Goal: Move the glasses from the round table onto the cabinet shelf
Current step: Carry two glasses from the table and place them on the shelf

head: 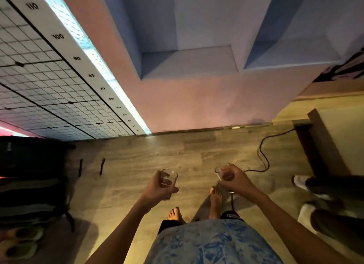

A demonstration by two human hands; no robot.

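Note:
My left hand (157,187) is closed around a clear drinking glass (171,176), held upright at waist height over the wooden floor. A second clear glass (221,172) sits in my right hand (235,180), fingers wrapped over its side. Ahead, built into the pale wall, are open shelf recesses (189,61), with a second recess (291,51) to the right. The round table is out of view.
A black cable (264,155) snakes across the floor near my right hand. A dark stand (33,177) and slippers (23,242) are at the left. A wooden furniture piece (323,141) and shoes (303,182) are at the right. A gridded wall chart (49,82) hangs left.

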